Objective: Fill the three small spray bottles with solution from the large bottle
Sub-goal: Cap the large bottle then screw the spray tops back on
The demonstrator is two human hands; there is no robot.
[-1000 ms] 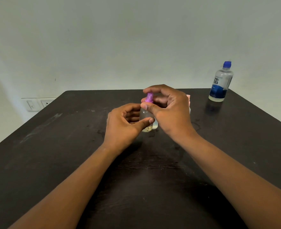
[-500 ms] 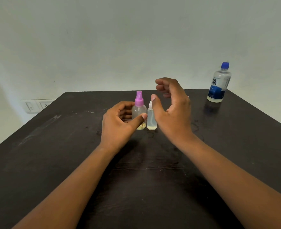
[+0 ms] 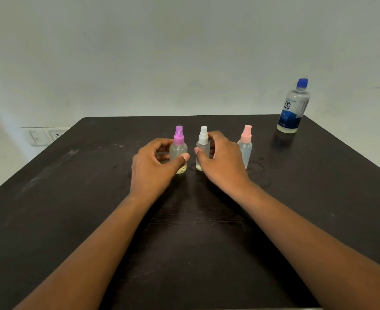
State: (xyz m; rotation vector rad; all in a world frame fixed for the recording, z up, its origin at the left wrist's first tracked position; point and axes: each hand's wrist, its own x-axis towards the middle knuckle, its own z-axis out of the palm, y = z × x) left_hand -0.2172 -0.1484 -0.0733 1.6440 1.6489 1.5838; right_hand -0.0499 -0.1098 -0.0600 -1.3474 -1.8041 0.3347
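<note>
While both hands sit at the row of small spray bottles, the large bottle [image 3: 293,106] stands capped at the far right corner of the dark table [image 3: 72,220], well apart from them. Left hand [image 3: 153,168]: fingers and thumb curled round the purple-capped bottle [image 3: 178,148], thumb tip on its front. Right hand [image 3: 222,164]: curled about the white-capped bottle [image 3: 203,148], thumb against its side; whether the far fingers actually touch cannot be told. Pink-capped bottle [image 3: 245,144] stands upright just beside the right hand, untouched. All three spray heads are on.

Judgement: the bottles look at least partly filled (clear liquid, levels hard to read), so this appears to be a late step of setting them straight in a row.

To do it well: keep each bottle upright and slide or set it down flat on its base, because these are narrow and top-heavy under the pump heads. Hold low on the body, not the nozzle, to avoid an accidental spray. Check each head is screwed fully down. Mind the right wrist near the pink one when letting go.
</note>
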